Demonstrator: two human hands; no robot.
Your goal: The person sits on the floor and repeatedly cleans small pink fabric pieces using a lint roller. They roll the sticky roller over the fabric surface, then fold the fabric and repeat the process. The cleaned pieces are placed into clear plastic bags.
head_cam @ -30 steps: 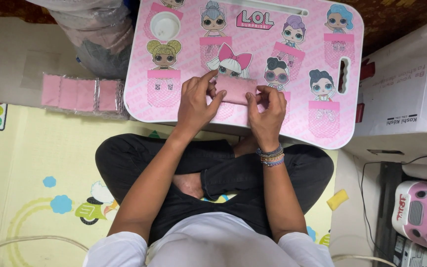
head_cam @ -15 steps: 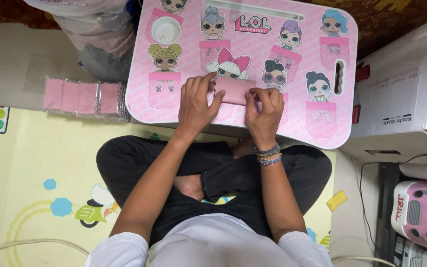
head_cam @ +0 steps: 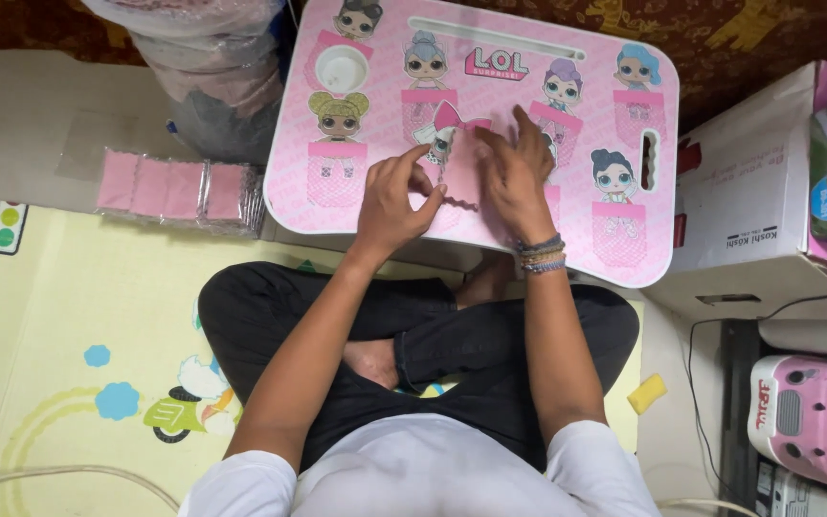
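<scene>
left hand (head_cam: pixel 396 196) fingers curled pinching pink piece (head_cam: pixel 461 172), right hand (head_cam: pixel 519 177) fingers flat atop

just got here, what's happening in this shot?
A person sits cross-legged on a play mat at a small pink lap table printed with cartoon dolls. Both hands work a flat pink piece lying on the tabletop: the right hand presses down on it, the left hand pinches its left edge. A row of similar pink pieces in clear wrap lies on the floor to the person's left. A cardboard box stands to their right.
</scene>
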